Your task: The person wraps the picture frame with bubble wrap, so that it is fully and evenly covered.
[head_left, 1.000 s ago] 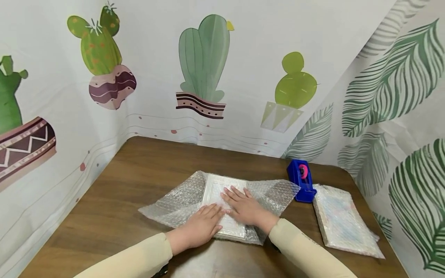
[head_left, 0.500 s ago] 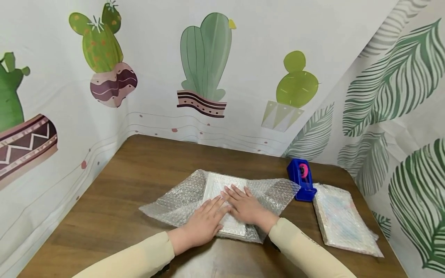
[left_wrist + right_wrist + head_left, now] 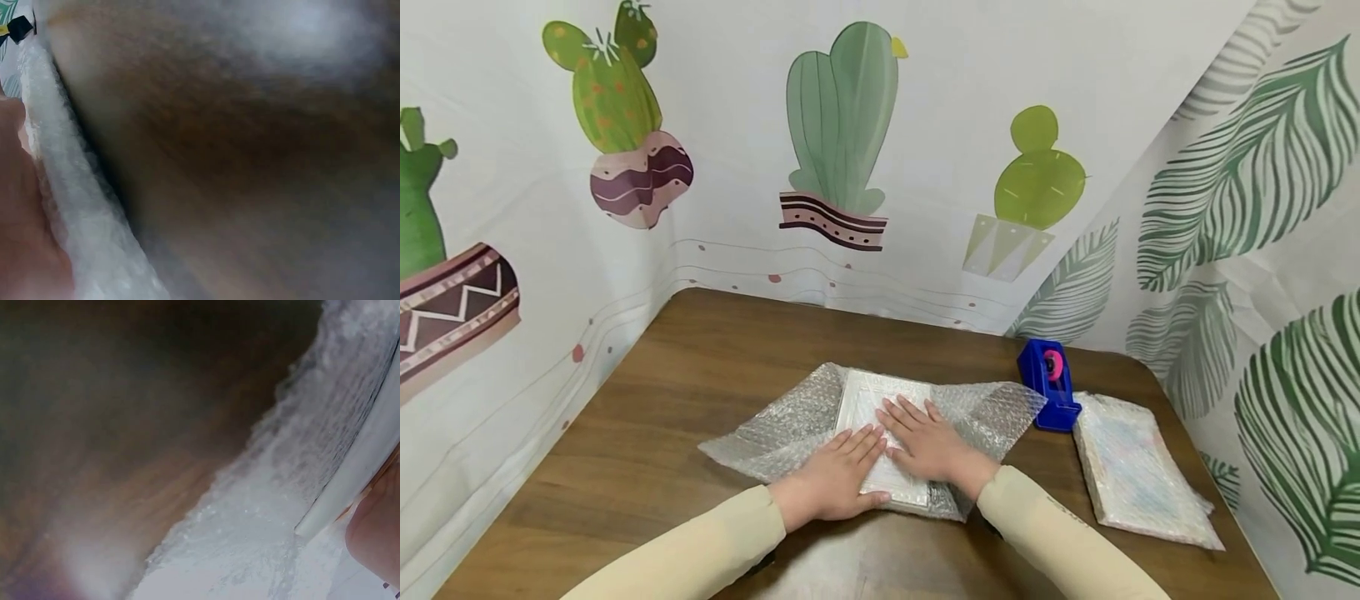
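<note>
A white picture frame [image 3: 868,385] lies flat on a sheet of bubble wrap [image 3: 790,421], whose loose corners spread out to the left and right. My left hand [image 3: 835,479] rests with straight fingers across the frame's lower left side, its thumb along the near edge. Flat over the middle lies my right hand [image 3: 928,442], fingers extended and pointing up and left. Much of the frame's face is hidden under both hands. From the left wrist, the wrap [image 3: 94,212] runs beside my hand; from the right wrist, the frame's white edge [image 3: 350,481] shows above the wrap.
A blue tape dispenser [image 3: 1051,392] with a pink core stands at the right, just beyond the wrap's right corner. Next to it lies a flat bubble-wrapped package [image 3: 1138,471]. The brown wooden table [image 3: 632,433] backs onto a white cloth [image 3: 730,167] printed with cacti.
My left hand first slid up the frame towards the right hand, then its thumb spread down to the near edge. The right hand and the frame have stayed in place.
</note>
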### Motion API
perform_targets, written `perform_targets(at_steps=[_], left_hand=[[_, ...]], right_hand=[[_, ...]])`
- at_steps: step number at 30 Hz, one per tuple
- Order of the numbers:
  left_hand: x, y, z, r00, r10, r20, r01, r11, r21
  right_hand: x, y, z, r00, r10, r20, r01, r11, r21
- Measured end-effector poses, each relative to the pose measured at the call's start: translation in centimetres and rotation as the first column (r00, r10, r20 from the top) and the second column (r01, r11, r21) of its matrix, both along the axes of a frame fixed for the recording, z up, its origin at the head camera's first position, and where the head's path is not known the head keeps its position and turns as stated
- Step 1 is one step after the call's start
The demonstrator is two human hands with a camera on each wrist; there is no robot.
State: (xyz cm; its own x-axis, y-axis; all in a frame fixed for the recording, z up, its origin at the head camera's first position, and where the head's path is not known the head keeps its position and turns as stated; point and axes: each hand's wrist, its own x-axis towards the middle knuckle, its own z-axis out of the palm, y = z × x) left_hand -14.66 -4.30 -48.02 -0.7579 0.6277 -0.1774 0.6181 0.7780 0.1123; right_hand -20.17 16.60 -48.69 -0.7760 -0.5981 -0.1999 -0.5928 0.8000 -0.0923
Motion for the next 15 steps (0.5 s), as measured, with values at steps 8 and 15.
perform_targets(at_steps=[8, 15], left_hand=[[0.41, 0.61, 0.52, 1.0, 0.025, 0.012, -0.025, 1.0, 0.01], [0.02, 0.63, 0.76, 0.998, 0.031, 0.057, -0.038, 0.992, 0.118]], right_hand=[[0.12, -0.14, -0.01, 1.0, 0.005, -0.003, -0.005, 1.0, 0.011], [0.15, -0.11, -0.08, 1.0, 0.008, -0.029, -0.007, 1.0, 0.007]])
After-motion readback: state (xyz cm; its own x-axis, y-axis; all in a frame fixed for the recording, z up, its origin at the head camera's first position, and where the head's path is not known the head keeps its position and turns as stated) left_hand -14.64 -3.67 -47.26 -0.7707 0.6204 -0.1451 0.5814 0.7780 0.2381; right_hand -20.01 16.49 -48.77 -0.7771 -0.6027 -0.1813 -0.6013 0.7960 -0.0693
